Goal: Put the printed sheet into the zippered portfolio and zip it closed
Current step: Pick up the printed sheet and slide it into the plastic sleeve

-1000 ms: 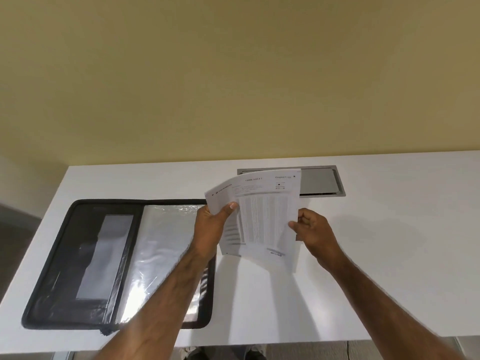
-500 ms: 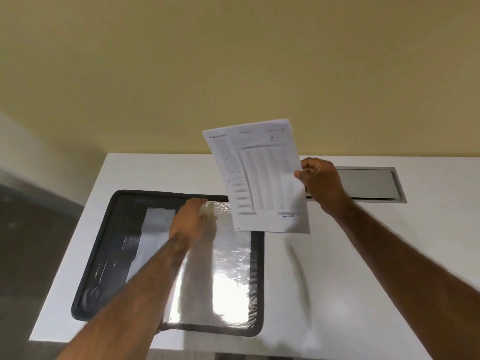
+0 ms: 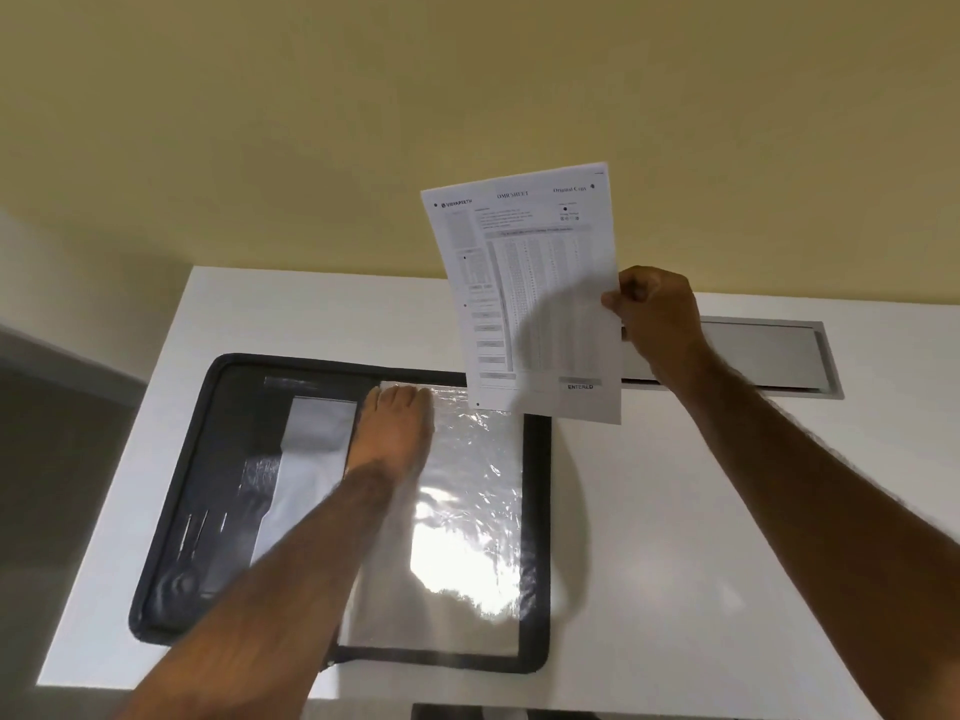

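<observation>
The printed sheet (image 3: 530,298) is up in the air in the middle of the frame, pinched at its right edge by the grip of the right hand (image 3: 657,317). The zippered portfolio (image 3: 208,459) lies wide open on the white worktop (image 3: 675,511) at the lower left. The left hand (image 3: 392,428) lies flat on its shiny clear pocket (image 3: 467,511), its grip holding nothing. The sheet is not in yet, so putting it in and zipping are both left.

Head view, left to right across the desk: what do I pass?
In order: portfolio's dark left panel → left hand flat on the portfolio → printed sheet → right hand pinching its edge → metal desk hatch.
</observation>
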The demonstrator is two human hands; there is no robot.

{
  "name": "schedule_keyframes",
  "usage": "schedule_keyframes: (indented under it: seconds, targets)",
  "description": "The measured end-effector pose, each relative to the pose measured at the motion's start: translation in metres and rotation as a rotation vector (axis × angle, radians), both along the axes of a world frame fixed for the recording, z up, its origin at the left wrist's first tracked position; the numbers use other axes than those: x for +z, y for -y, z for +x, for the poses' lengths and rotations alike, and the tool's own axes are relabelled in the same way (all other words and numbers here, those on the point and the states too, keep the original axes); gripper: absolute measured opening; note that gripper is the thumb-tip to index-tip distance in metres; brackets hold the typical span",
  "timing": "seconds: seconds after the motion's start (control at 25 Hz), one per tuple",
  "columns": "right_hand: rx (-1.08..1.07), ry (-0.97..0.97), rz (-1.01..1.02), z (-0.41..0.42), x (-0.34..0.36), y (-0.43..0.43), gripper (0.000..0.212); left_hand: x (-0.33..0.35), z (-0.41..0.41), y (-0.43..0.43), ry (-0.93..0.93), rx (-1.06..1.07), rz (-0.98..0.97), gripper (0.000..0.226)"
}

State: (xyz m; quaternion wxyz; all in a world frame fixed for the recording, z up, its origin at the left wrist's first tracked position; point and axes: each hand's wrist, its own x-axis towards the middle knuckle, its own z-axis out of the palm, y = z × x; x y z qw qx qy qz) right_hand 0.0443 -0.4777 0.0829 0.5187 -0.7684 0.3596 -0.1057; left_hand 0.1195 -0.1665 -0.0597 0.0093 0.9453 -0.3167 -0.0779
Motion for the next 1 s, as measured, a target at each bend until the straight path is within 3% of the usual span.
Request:
schedule_keyframes:
  seconds: [0.16,0.36,0.56,0.76,1.0]
  targets:
    - [0.028,-0.006,-0.018,0.005,0.002,-0.002,0.025,0.001,0.019,0.001,-0.018,-0.02,0.026,0.013]
    - [0.014,0.019,-0.006,0.013,0.012,0.002,0.019,0.011,0.036,0.005,-0.283,-0.044,-0.167,0.014]
    - [-0.001,0.059,0.042,0.024,0.02,0.004,0.012,0.019,0.033,0.006,-0.058,-0.058,-0.023,0.024]
    - [0.034,0.104,0.042,0.035,0.028,0.0,0.01,0.022,0.029,0.004,-0.361,0.075,-0.181,0.015]
    - [0.098,0.088,-0.031,0.052,0.029,-0.006,0.008,0.031,0.026,0.012,-0.459,0.105,-0.223,0.021]
